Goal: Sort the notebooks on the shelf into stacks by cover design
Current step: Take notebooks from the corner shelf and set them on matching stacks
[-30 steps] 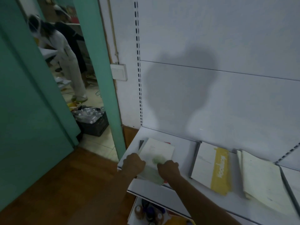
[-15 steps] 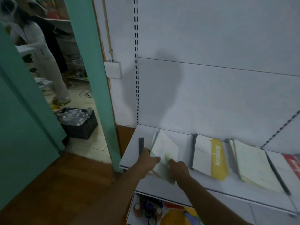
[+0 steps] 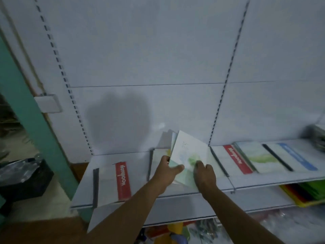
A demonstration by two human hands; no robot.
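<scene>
Both hands hold up one notebook (image 3: 189, 155) with a pale cover that has soft green and blue marks on it. The left hand (image 3: 167, 172) grips its left edge, with the thumb lying across the front of the cover. The right hand (image 3: 204, 175) grips the bottom right part, fingers curled onto the cover. The notebook is tilted, its top corner raised toward the white back wall (image 3: 158, 50), and more thin books or pages seem to be fanned out just behind it — the blur hides how many.

Under the hands lies another pale notebook (image 3: 159, 156), flat on the white shelf (image 3: 82, 191). To the left on the same shelf lies a notebook with a red band (image 3: 122, 180) and white letters on it. To the right lie three more side by side — one with a red band (image 3: 235, 160), one with green paint marks (image 3: 258, 158), and one with a blue band (image 3: 297, 158).

Bright things sit on the lower shelf (image 3: 306, 192) at the right, too blurry to name. At the far left stand a green door frame (image 3: 26, 110) and a dark crate (image 3: 22, 178) on the floor.
</scene>
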